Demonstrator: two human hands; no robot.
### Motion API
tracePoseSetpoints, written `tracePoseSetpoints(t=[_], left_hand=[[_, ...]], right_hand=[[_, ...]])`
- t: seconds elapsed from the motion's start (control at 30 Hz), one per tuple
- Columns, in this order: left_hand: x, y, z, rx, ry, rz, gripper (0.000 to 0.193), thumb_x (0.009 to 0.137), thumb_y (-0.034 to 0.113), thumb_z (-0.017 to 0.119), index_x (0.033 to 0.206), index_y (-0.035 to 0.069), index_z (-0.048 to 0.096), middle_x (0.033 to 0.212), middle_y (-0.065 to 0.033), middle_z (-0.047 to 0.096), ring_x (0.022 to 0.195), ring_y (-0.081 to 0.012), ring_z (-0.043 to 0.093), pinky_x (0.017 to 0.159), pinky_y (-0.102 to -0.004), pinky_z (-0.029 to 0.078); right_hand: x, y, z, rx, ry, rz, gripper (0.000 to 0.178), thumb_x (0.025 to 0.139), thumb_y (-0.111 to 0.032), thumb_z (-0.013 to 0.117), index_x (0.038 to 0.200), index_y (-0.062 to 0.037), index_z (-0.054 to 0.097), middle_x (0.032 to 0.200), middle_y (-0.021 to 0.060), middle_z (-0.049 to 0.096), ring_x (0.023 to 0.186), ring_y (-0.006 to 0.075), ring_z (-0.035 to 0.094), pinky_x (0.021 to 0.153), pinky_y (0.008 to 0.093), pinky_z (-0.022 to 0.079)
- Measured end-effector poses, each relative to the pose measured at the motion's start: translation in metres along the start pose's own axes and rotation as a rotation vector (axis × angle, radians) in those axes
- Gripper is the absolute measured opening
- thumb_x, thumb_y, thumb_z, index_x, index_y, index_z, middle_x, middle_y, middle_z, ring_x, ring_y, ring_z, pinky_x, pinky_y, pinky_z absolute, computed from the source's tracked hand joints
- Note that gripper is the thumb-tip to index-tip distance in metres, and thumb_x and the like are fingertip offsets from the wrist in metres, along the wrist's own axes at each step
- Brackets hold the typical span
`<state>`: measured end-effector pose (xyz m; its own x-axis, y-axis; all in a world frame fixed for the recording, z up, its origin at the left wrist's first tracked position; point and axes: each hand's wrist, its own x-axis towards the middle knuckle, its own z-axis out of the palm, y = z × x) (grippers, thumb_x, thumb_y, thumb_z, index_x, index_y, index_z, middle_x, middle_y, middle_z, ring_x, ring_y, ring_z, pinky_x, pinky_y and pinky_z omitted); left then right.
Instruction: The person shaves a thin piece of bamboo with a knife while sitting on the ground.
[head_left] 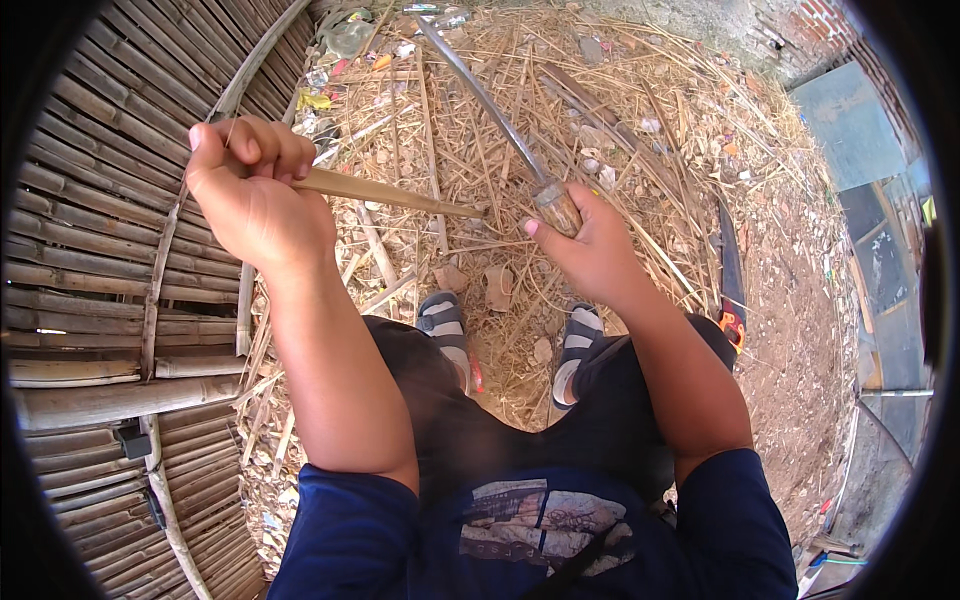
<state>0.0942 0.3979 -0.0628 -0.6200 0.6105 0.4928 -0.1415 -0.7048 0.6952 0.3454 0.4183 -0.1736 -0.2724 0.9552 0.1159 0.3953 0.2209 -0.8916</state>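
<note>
My left hand [262, 195] is raised at the left with its fingers curled round one end of a bamboo stick [392, 192]. The stick points rightward, and its far tip lies just left of my right hand [590, 245]. That hand grips the wooden handle of a long-bladed knife [488, 105]. The narrow, slightly curved blade reaches up and away to the left, above the straw-strewn ground. A gap separates the blade from the stick.
A bamboo slat wall [100, 240] stands close on the left. Bamboo shavings and splinters [480, 130] cover the ground ahead. Right of my knee lies a handsaw [732, 275] with an orange handle. Sheet panels [850, 125] lean at the far right.
</note>
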Motion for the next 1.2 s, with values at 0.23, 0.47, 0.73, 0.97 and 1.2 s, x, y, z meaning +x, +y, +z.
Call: tracePoseSetpoints(t=[0.23,0.47,0.73,0.97,1.2], left_hand=[[0.002,-0.001,-0.001,0.037,0.065,0.049,0.035,0.099,0.031,0.041,0.07,0.011,0.037,0.06,-0.0013,0.033,0.052,-0.0126,0.027,0.051,-0.0296,0.027],[0.012,-0.003,-0.008,-0.014,0.106,0.004,0.036,0.098,0.033,0.044,0.069,0.012,0.036,0.059,-0.0008,0.031,0.051,-0.0125,0.026,0.051,-0.0292,0.025],[0.01,-0.001,-0.017,0.056,0.27,0.065,0.031,0.099,0.028,0.039,0.072,0.013,0.034,0.063,0.0,0.027,0.055,-0.0136,0.022,0.054,-0.031,0.025],[0.027,-0.002,-0.052,0.091,0.436,0.053,0.033,0.101,0.03,0.037,0.072,0.015,0.034,0.06,0.002,0.03,0.054,-0.0127,0.024,0.056,-0.0306,0.026],[0.025,-0.001,-0.058,0.043,0.319,0.041,0.033,0.1,0.029,0.038,0.071,0.014,0.034,0.059,0.0017,0.028,0.053,-0.0128,0.024,0.054,-0.031,0.025]], right_hand=[[-0.006,-0.021,0.037,0.057,-0.147,0.023,0.041,0.086,-0.019,0.071,0.12,-0.0012,0.056,0.092,0.0108,0.068,0.084,0.0195,0.065,0.076,0.0373,0.052],[0.007,0.126,0.072,-0.377,-0.381,0.269,0.042,0.082,-0.019,0.067,0.119,-0.0025,0.056,0.084,0.0177,0.067,0.075,0.0277,0.069,0.07,0.0375,0.054],[0.006,-0.014,0.081,0.153,-0.138,0.047,0.035,0.083,-0.019,0.067,0.112,-0.0005,0.058,0.09,0.0192,0.068,0.086,0.0346,0.068,0.076,0.0416,0.052],[-0.002,0.029,0.127,-0.113,-0.385,0.103,0.039,0.078,-0.019,0.069,0.11,0.0002,0.058,0.092,0.0244,0.067,0.087,0.0403,0.066,0.077,0.0452,0.051],[0.003,-0.035,0.09,0.073,-0.268,0.072,0.038,0.081,-0.021,0.069,0.112,0.0004,0.059,0.088,0.0221,0.067,0.081,0.0373,0.065,0.074,0.0439,0.051]])
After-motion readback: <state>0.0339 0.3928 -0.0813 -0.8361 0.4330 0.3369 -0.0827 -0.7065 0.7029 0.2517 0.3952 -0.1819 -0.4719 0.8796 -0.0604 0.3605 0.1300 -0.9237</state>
